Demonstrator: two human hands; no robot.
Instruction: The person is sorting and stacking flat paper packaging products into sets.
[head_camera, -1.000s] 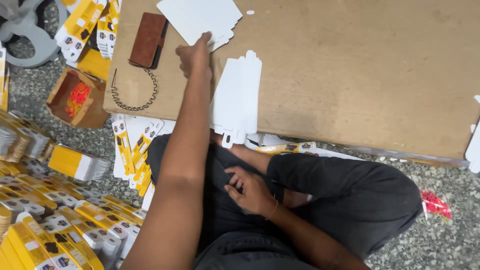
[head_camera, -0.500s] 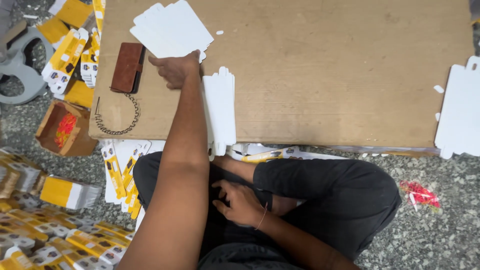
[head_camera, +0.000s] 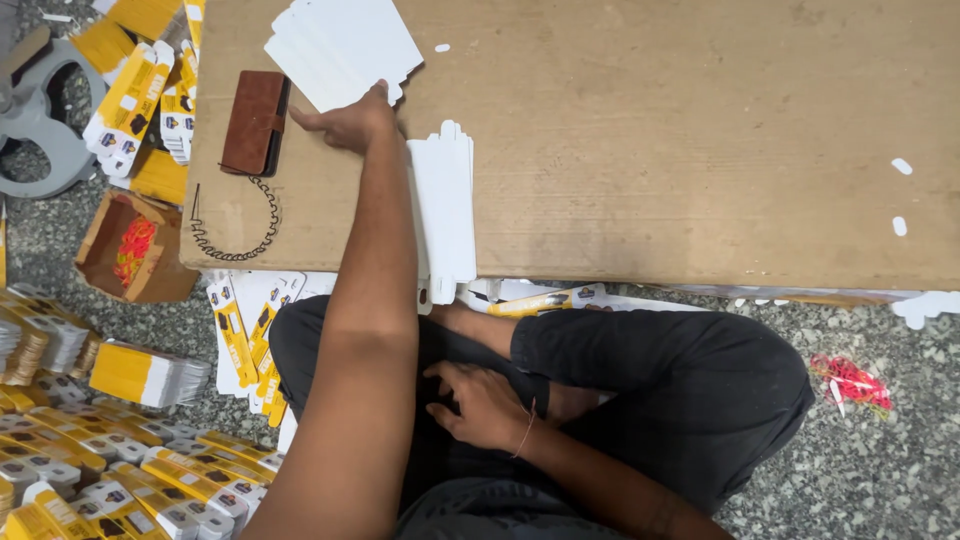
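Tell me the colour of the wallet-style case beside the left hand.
Brown, on the case; the head view shows it.

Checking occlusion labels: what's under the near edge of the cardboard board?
White and yellow packaging cards poke out from under the cardboard board by the knees. How far they run beneath it is hidden by the board.

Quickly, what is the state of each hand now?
Left hand: fingers on the white card stack, grip cannot be told.
Right hand: open, resting in lap, holding nothing.
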